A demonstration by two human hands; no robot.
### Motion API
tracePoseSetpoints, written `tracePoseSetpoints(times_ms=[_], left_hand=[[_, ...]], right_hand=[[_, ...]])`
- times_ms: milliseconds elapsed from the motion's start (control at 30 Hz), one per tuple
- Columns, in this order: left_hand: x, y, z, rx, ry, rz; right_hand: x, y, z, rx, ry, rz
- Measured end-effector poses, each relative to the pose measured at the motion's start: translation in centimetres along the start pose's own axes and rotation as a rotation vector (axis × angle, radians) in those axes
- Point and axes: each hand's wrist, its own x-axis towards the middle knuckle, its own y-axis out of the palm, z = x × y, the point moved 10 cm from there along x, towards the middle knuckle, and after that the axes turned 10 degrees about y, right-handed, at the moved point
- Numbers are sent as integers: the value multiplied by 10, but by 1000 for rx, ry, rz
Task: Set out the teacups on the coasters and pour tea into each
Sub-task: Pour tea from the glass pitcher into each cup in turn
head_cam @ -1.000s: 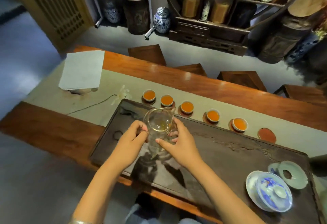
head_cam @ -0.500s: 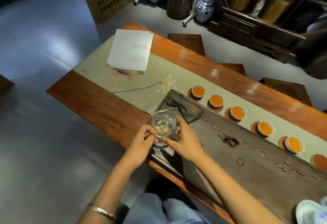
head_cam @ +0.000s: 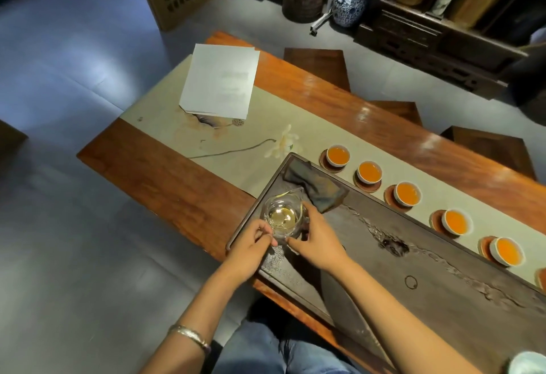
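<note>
Faintly, blurred writing on the paper [head_cam: 220, 81] seems unreadable.

Five white teacups [head_cam: 406, 193] full of orange tea stand upright in a row, each on a round brown coaster [head_cam: 331, 163]. A clear glass pitcher [head_cam: 282, 217], nearly empty, stands upright on the dark tray [head_cam: 443, 285].

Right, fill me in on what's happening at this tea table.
A person is holding a glass pitcher with both hands, the left hand at its near side and the right hand wrapped round its right side, over the left end of the dark tea tray. Only a little pale tea is left in it. Five teacups along the runner already sit on coasters, full of amber tea. A folded dark cloth lies on the tray just beyond the pitcher.
</note>
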Motion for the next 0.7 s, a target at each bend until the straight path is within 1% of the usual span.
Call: tracePoseSetpoints(times_ms=[300,500,633,700], left_hand=[[1,1,9,-11,-22,31],[3,1,10,-19,-55,73],[2,-1,2,123,-51,139],[1,-7,-5,219,-29,141]], right_hand=[[4,8,-11,-56,74,24],[4,9,-13,-60,73,24],[3,8,-13,-87,79,47],[0,7,-17,-121,96,58]])
